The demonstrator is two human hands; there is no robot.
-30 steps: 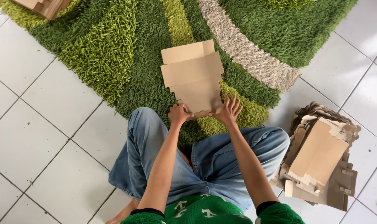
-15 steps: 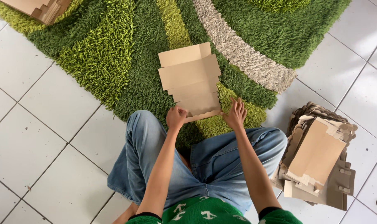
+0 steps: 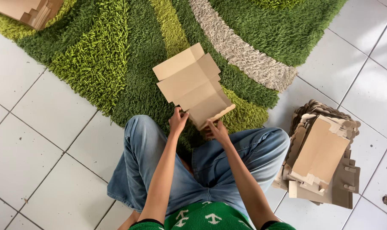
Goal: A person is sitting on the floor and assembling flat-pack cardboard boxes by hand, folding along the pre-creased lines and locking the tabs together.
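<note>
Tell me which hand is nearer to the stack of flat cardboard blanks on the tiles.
Right. The right hand grips the near edge of the cardboard sheet, on the side toward the stack of cardboard blanks. The left hand holds the same sheet farther from the stack.

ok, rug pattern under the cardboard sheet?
Shaggy rug: curved bands of dark green, lime green and one beige stripe, under the tan cardboard sheet. Head view.

A home floor used as a workspace; a shaggy green rug [image 3: 116, 64] lies on white floor tiles [image 3: 40, 140] (worn, speckled); a stack of flat cardboard blanks [image 3: 321, 157] sits beside the seated person.
</note>
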